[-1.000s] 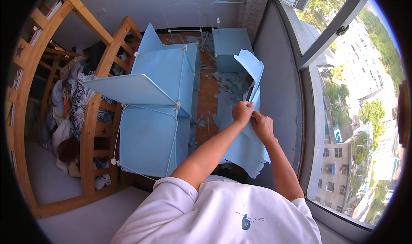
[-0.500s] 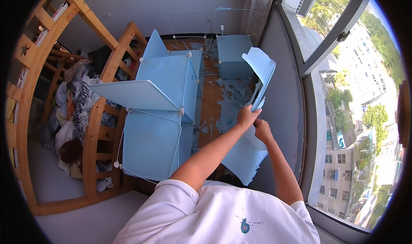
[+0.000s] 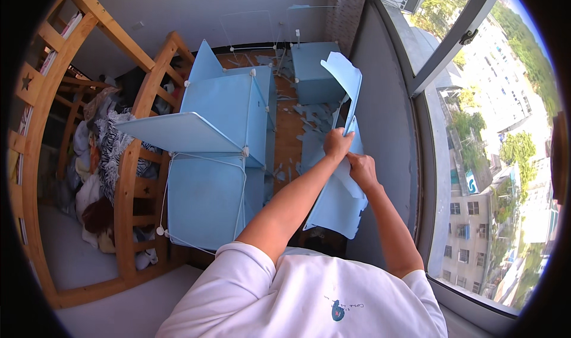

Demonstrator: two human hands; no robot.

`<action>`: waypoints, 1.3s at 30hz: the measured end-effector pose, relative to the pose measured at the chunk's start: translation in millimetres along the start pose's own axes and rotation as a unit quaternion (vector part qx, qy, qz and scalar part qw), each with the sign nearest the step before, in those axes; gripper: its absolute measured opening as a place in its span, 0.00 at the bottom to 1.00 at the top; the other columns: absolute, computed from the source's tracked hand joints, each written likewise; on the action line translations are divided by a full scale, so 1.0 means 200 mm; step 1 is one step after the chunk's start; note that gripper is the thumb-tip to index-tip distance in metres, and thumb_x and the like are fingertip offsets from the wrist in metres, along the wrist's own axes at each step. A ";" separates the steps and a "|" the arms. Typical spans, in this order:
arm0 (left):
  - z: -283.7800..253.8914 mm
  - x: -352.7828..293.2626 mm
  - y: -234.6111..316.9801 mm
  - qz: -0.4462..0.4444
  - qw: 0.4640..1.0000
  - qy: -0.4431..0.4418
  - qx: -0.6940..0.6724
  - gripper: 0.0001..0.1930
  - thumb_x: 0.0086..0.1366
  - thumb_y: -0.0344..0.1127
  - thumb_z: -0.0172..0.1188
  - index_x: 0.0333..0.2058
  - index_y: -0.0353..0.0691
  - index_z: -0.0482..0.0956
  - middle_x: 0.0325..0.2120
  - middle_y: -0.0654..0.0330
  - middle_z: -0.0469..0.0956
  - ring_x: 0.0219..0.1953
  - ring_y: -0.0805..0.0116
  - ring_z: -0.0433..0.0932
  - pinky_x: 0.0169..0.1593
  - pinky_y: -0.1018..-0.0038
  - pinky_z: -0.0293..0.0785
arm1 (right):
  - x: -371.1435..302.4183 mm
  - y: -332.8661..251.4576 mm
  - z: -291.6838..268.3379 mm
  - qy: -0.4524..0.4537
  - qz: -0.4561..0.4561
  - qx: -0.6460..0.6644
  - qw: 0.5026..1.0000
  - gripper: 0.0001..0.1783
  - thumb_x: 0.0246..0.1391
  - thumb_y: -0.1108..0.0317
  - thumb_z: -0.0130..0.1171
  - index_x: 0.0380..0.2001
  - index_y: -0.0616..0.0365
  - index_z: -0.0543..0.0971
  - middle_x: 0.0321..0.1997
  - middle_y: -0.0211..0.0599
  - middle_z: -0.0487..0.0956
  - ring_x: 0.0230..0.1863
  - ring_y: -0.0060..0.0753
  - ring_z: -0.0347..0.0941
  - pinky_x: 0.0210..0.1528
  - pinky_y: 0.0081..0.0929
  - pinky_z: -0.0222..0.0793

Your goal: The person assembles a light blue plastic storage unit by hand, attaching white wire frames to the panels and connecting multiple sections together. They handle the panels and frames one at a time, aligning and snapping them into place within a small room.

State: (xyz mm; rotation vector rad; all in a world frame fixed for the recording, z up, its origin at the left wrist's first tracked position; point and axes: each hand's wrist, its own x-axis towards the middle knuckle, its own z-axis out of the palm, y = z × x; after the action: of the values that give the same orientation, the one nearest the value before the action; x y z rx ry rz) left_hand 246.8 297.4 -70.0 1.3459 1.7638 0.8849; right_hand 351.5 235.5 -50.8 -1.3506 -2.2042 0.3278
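A bent blue plastic panel [image 3: 350, 81] with ragged edges stands up from my closed left hand [image 3: 338, 143], its upper end curling to the left. Just below and to the right, my right hand [image 3: 363, 170] is closed on the edge of the same blue plastic, its fingertips partly hidden. Under both hands a wider blue sheet [image 3: 336, 210] with a torn edge slopes toward me. Whether it is one piece with the held panel, I cannot tell.
Left of my arms stands a blue panel cabinet [image 3: 205, 192] with white connectors and wire frames. A blue cube [image 3: 321, 67] stands farther back. Torn blue scraps [image 3: 315, 121] litter the wooden floor. A wooden bunk bed [image 3: 128, 201] is at left, an open window [image 3: 425, 94] at right.
My left hand has moved farther away from me, and the gap between my hands has widened a little. The lower blue sheet has shifted upward. The whole view has swung slightly.
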 end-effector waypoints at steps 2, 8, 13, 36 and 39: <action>0.01 0.02 -0.02 0.001 1.000 -0.002 -0.010 0.17 0.50 0.46 0.58 0.21 0.34 0.73 0.22 0.47 0.75 0.28 0.46 0.74 0.31 0.58 0.68 | -0.01 0.01 0.01 0.009 -0.015 -0.026 1.000 0.11 0.32 0.82 0.50 0.24 0.57 0.75 0.20 0.41 0.74 0.23 0.46 0.71 0.24 0.35 0.65; 0.00 0.03 0.02 0.051 0.998 -0.016 -0.030 0.18 0.50 0.45 0.58 0.20 0.31 0.72 0.19 0.45 0.74 0.25 0.45 0.73 0.29 0.59 0.68 | -0.02 0.04 -0.01 0.025 -0.026 -0.079 0.996 0.07 0.32 0.80 0.52 0.16 0.57 0.67 0.16 0.37 0.69 0.18 0.42 0.68 0.19 0.32 0.63; 0.05 0.12 -0.11 0.053 0.993 -0.032 -0.104 0.13 0.52 0.39 0.60 0.22 0.33 0.76 0.14 0.64 0.71 0.18 0.79 0.65 0.22 0.73 0.63 | -0.01 -0.03 -0.06 0.075 -0.007 -0.033 0.997 0.09 0.40 0.72 0.57 0.15 0.56 0.68 0.17 0.37 0.72 0.20 0.43 0.69 0.19 0.31 0.64; -0.27 -0.03 -0.02 -0.042 0.953 -0.204 -0.221 0.10 0.63 0.33 0.47 0.35 0.33 0.76 0.21 0.63 0.71 0.19 0.78 0.69 0.22 0.80 0.66 | -0.13 0.13 0.10 -0.052 0.345 0.206 0.914 0.15 0.45 0.63 0.57 0.36 0.59 0.77 0.33 0.47 0.78 0.35 0.47 0.74 0.40 0.33 0.67; -0.30 -0.05 -0.03 -0.050 0.948 -0.207 -0.236 0.10 0.63 0.32 0.47 0.37 0.34 0.76 0.21 0.64 0.71 0.18 0.78 0.68 0.21 0.81 0.65 | -0.16 0.17 0.13 -0.033 0.346 0.183 0.920 0.14 0.47 0.64 0.55 0.37 0.59 0.77 0.34 0.49 0.78 0.36 0.48 0.74 0.42 0.35 0.67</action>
State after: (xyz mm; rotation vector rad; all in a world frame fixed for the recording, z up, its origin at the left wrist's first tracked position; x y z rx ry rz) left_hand 194.5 280.4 -44.2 1.0229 1.1909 0.8274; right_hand 373.5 225.3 -97.9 -1.8617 -1.5241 0.9961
